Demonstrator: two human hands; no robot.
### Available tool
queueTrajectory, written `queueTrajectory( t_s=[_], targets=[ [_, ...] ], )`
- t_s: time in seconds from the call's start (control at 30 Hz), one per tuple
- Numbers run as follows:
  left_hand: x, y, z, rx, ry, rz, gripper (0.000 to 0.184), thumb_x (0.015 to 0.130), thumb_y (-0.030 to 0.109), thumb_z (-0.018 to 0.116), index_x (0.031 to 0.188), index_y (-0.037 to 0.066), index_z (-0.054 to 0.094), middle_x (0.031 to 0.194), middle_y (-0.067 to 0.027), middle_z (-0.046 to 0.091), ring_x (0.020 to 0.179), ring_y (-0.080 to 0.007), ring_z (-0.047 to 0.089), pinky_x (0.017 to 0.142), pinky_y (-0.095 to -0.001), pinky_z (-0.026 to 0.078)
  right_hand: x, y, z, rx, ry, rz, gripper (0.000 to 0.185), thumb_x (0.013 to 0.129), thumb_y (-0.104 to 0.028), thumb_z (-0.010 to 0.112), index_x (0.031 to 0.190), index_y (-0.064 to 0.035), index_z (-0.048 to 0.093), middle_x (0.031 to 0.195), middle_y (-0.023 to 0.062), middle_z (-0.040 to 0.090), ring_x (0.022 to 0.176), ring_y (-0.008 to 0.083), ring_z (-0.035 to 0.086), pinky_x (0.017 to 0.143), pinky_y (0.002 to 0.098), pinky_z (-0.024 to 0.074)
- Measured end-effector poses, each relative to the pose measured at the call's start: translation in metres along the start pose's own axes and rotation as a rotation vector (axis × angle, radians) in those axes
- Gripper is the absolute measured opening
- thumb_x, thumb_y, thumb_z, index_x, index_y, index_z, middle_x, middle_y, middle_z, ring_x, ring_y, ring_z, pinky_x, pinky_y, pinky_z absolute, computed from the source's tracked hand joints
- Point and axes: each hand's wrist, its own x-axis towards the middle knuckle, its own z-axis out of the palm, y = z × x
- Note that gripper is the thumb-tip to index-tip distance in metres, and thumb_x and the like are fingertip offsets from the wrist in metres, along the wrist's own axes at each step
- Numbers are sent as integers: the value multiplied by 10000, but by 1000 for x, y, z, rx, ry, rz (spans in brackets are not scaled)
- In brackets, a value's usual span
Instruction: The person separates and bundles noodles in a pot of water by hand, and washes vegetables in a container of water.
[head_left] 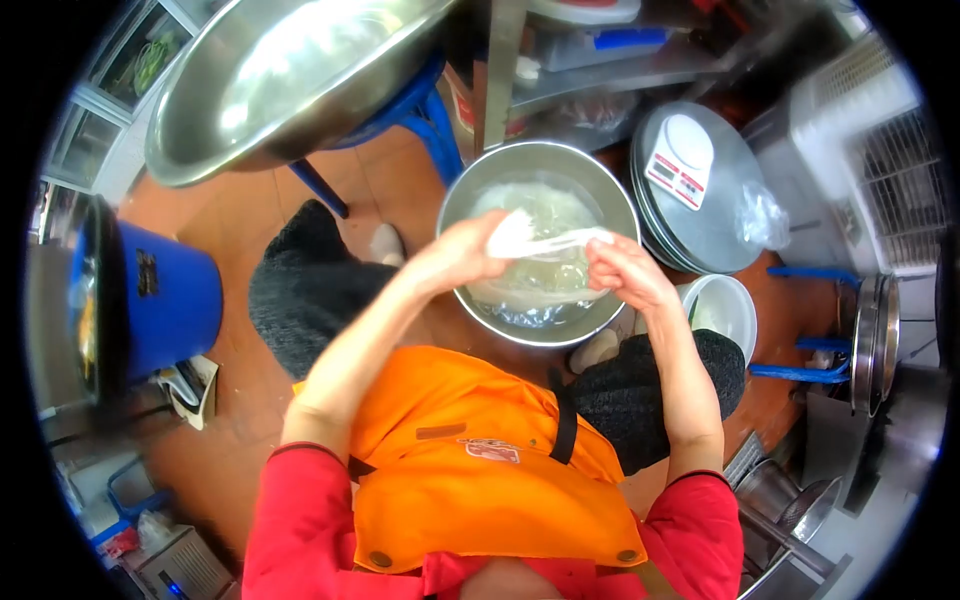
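Note:
Between my two hands a white, stretchy strip (pixel 553 243) hangs over a round metal pot (pixel 538 151). My left hand (pixel 468 252) is closed around the bunched white end of it. The fingers of my right hand (pixel 628 272) pinch the other end near the pot's right side. Inside the pot is cloudy liquid (pixel 545 205) with pale, translucent material in it. The exact nature of the white strip is too blurred to tell.
A large metal basin (pixel 270 150) stands on a blue stool (pixel 428 125) at upper left. A white scale (pixel 680 165) rests on stacked round lids at right, above a white bucket (pixel 738 318). A blue bin (pixel 175 300) is at far left.

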Motion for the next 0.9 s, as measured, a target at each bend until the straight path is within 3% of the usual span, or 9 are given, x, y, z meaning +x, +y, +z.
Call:
queueTrajectory(
  t_s=[0.07,0.17,0.33,0.47,0.6,0.67,0.73,0.9],
  targets=[
    [-2,-9,-18,-29,16,-92,546,756,85,678,1255,-22,485,997,-143,638,833,-181,617,752,-291,501,-9,-6,-11,132,9,-97,178,954,-248,527,853,-104,503,591,-91,337,480,32,310,506,223,317],
    [-10,-26,-43,-403,44,-201,492,752,1,663,1219,-22,513,905,-54,635,660,-100,558,639,-232,474,-23,-16,-42,401,-19,-187,220,976,-260,469,799,-131,479,550,-97,301,439,35,299,492,217,282],
    [-40,-59,-75,-807,71,-213,505,789,10,659,1249,-50,457,929,-61,609,711,-74,544,626,-211,461,-50,-27,-107,679,161,-381,232,986,-248,445,801,-123,505,541,-93,326,422,35,286,483,226,281],
    [-52,-80,-85,-1147,170,-271,413,833,-34,591,1219,-51,445,878,-83,602,630,-103,562,609,-232,501,-67,-27,-153,822,225,-511,238,985,-235,444,798,-106,515,537,-81,330,421,45,289,505,228,291],
    [-50,-109,-88,-1312,222,-254,368,831,-43,594,1180,-46,476,896,-105,620,662,-119,581,634,-240,508,-89,-38,-178,884,336,-685,235,977,-202,443,777,-101,514,525,-78,327,423,49,287,520,237,300],
    [-50,-117,-90,-1342,306,-265,329,815,-43,617,1131,-50,529,881,-105,643,702,-138,598,673,-246,507,-95,-39,-179,888,302,-677,223,976,-206,454,789,-100,516,533,-79,327,430,49,289,522,234,299],
    [-46,-113,-89,-1366,238,-211,346,819,-41,618,1149,-45,515,930,-115,643,749,-149,609,715,-265,515,-96,-41,-167,831,293,-644,206,973,-210,468,807,-99,521,543,-81,328,437,48,290,523,232,298],
    [-21,-23,-37,-1169,142,-175,393,817,-28,629,1178,-33,474,987,-110,626,803,-166,622,777,-285,512,-47,-26,-71,464,294,-398,145,944,-228,543,882,-97,533,607,-87,364,486,30,318,527,213,335]
  ],
)
